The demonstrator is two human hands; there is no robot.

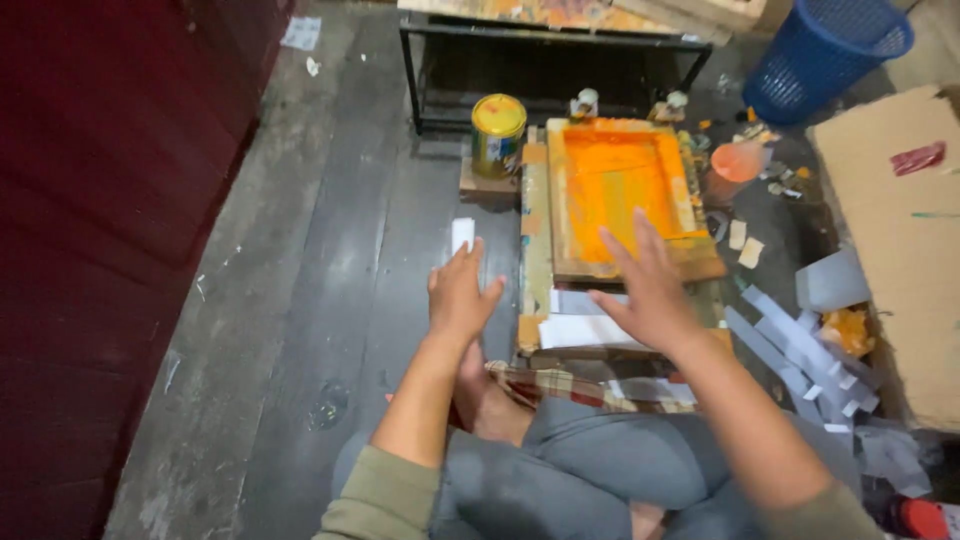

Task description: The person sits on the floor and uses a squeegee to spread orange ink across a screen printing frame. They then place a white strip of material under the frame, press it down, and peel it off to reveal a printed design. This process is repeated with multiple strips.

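I sit cross-legged on a dark wooden floor. A wooden screen-printing frame point(560, 190) coated in orange ink lies flat on a low board in front of me. My right hand point(645, 285) hovers open over the frame's near edge, fingers spread, holding nothing. My left hand point(460, 295) is raised open to the left of the board, also empty. White paper sheets point(585, 330) lie on the board just under my right hand. A small white slip point(462, 234) rests on the floor beyond my left fingertips.
A yellow-lidded paint can point(498, 135) stands left of the frame. An orange cup point(738, 160) sits at its right. Cut paper strips point(800, 360) pile up on the right beside flat cardboard point(900, 250). A blue basket point(825, 50) and a black-framed table point(550, 40) stand behind.
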